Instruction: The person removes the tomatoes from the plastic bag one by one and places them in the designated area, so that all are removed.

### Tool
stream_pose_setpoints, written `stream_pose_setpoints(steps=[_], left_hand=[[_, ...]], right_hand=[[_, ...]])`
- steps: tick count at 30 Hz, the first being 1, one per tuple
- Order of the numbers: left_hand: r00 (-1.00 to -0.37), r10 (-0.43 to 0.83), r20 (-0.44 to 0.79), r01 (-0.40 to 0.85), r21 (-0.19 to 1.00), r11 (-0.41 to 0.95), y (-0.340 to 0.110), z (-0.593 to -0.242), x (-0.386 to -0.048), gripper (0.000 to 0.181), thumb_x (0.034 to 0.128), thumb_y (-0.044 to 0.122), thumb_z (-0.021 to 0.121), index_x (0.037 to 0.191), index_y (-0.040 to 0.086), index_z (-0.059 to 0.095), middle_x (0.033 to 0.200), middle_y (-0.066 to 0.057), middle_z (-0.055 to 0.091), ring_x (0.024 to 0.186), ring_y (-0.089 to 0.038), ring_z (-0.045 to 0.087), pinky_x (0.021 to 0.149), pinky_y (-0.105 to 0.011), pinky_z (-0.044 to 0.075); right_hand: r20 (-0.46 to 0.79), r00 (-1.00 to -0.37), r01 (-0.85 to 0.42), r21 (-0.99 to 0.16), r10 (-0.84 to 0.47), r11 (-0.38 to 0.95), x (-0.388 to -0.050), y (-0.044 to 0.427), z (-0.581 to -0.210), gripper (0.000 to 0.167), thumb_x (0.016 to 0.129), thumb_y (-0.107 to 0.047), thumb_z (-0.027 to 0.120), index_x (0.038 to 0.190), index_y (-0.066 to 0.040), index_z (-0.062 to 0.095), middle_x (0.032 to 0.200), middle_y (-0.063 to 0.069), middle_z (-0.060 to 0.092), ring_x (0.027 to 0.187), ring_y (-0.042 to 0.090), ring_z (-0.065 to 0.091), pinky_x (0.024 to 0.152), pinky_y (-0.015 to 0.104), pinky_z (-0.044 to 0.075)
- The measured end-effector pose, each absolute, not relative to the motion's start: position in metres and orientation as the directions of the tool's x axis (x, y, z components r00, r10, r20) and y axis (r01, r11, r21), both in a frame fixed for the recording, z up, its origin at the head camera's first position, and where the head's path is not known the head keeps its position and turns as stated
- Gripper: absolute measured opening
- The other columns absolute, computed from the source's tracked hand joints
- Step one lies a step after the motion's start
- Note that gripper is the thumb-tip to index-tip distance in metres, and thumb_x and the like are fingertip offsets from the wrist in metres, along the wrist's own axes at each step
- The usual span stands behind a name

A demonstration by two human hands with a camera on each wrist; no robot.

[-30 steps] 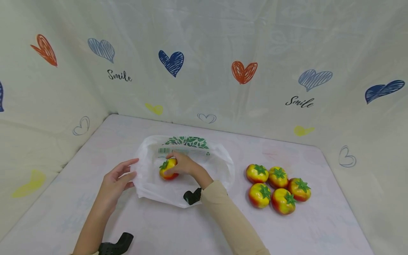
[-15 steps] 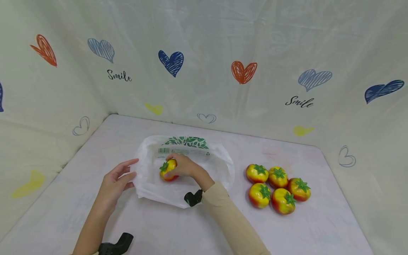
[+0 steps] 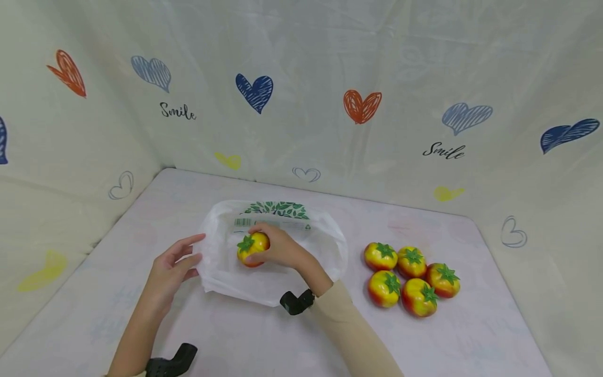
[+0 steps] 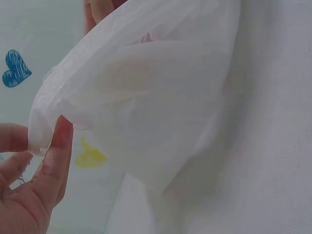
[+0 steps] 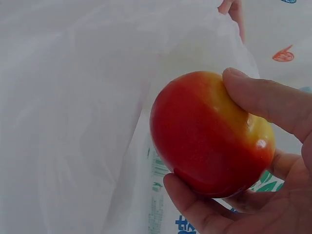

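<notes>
My right hand [image 3: 282, 248] grips a red-and-yellow tomato [image 3: 252, 250] with a green leafy top, over the white plastic bag [image 3: 311, 251]. In the right wrist view, the thumb and fingers wrap the glossy red side of the tomato [image 5: 204, 136]. At the bag's left edge is my left hand [image 3: 171, 267]. The left wrist view shows its fingers [image 4: 56, 161] pinching the rim of the thin, translucent bag [image 4: 161, 107]. Green leaves and a barcode are printed on the bag. Whether anything lies deeper inside it cannot be told.
Several more tomatoes [image 3: 410, 277] sit grouped on the white table [image 3: 254, 345], right of the bag. A pale curtain [image 3: 301, 63] with printed hearts stands behind and to the left. Each wrist wears a black camera mount [image 3: 297, 302].
My right hand has shifted slightly right with the tomato in its grip, showing more of the fruit. The left hand, bag and grouped tomatoes stay put.
</notes>
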State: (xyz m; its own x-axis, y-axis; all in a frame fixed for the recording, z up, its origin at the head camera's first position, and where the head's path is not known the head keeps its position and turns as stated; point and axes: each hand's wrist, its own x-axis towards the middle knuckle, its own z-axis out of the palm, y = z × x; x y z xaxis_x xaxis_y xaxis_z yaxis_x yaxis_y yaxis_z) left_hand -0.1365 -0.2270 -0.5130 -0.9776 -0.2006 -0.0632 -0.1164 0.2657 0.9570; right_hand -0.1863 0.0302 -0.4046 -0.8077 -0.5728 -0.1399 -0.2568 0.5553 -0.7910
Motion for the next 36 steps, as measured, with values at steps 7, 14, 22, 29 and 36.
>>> stream_pose_setpoints(steps=[7, 14, 22, 29, 36], left_hand=[[-0.982, -0.176, -0.069, -0.115, 0.957, 0.265, -0.220, -0.494, -0.130, 0.045, 0.0899, 0.044, 0.056, 0.133, 0.035, 0.049, 0.121, 0.002, 0.045, 0.095, -0.014, 0.054, 0.073, -0.018, 0.054], [-0.985, -0.130, -0.113, -0.144, 0.953, 0.267, -0.195, -0.424, -0.105, 0.044, 0.0951, 0.026, 0.052, 0.137, 0.016, 0.045, 0.120, -0.001, 0.043, 0.093, -0.003, 0.049, 0.074, -0.014, 0.052], [-0.988, -0.139, -0.062, -0.096, 0.963, 0.253, -0.219, -0.485, -0.127, 0.045, 0.0916, 0.037, 0.056, 0.135, 0.029, 0.048, 0.122, 0.000, 0.047, 0.096, -0.010, 0.053, 0.072, -0.017, 0.054], [-0.982, -0.181, -0.048, -0.096, 0.958, 0.269, -0.227, -0.512, -0.138, 0.043, 0.0893, 0.046, 0.056, 0.132, 0.039, 0.049, 0.124, 0.003, 0.046, 0.100, -0.017, 0.053, 0.073, -0.019, 0.055], [-0.985, -0.163, -0.048, -0.091, 0.959, 0.268, -0.228, -0.510, -0.138, 0.045, 0.0895, 0.045, 0.056, 0.133, 0.036, 0.048, 0.122, 0.001, 0.045, 0.097, -0.016, 0.053, 0.073, -0.018, 0.054]], right_hand=[[-0.072, -0.830, -0.237, -0.852, -0.554, 0.466, -0.166, 0.047, -0.400, 0.056, 0.079, -0.023, 0.073, 0.129, -0.014, 0.049, 0.133, 0.002, 0.047, 0.107, 0.016, 0.050, 0.091, 0.027, 0.047], [-0.015, -0.870, -0.215, -0.888, -0.493, 0.407, -0.144, 0.063, -0.398, 0.056, 0.080, -0.027, 0.074, 0.128, -0.017, 0.048, 0.131, 0.000, 0.046, 0.104, 0.015, 0.050, 0.088, 0.026, 0.049], [0.008, -0.924, -0.165, -0.910, -0.382, 0.380, -0.122, 0.080, -0.399, 0.056, 0.078, -0.033, 0.075, 0.127, -0.026, 0.048, 0.128, -0.002, 0.047, 0.105, 0.017, 0.049, 0.086, 0.030, 0.050], [0.032, -0.967, -0.122, -0.928, -0.253, 0.351, -0.105, 0.095, -0.400, 0.056, 0.075, -0.033, 0.076, 0.125, -0.028, 0.050, 0.128, -0.005, 0.047, 0.107, 0.018, 0.047, 0.089, 0.031, 0.047], [0.053, -0.986, -0.099, -0.947, -0.156, 0.304, -0.088, 0.109, -0.404, 0.056, 0.072, -0.030, 0.079, 0.121, -0.031, 0.051, 0.123, -0.008, 0.050, 0.107, 0.017, 0.049, 0.096, 0.032, 0.047]])
